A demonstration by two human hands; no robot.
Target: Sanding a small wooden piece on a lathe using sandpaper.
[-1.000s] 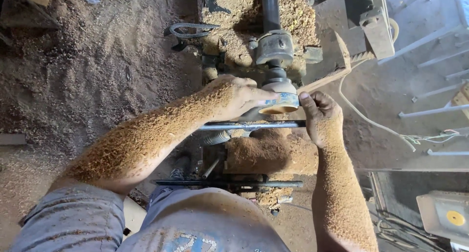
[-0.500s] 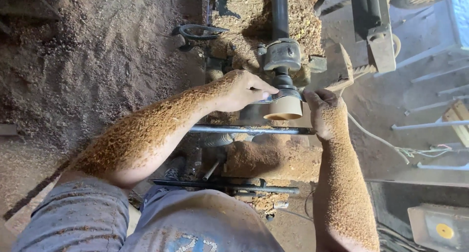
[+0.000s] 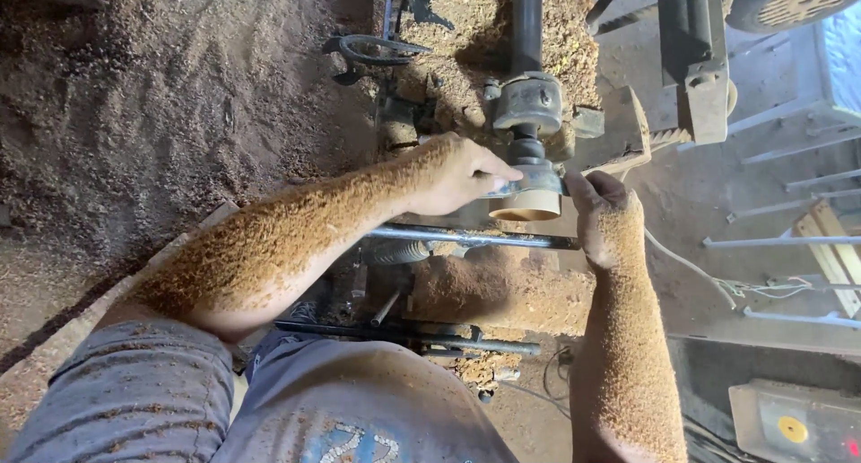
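Between both hands (image 3: 462,171), tan wooden cup (image 3: 526,205)

Wood cup (image 3: 526,204) btwn hands, on lathe spindle (image 3: 528,104); rail (image 3: 471,238) below

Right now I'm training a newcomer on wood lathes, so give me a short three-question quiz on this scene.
1. True or false: both hands touch the pale round wooden workpiece on the lathe spindle.
2. Which hand presses the strip of abrasive cloth from the sawdust-floor side: A left hand, B right hand?
3. What coats both forearms?

Key: 1 true, as far as the view shows. 2 A. 3 Fine brown sawdust.
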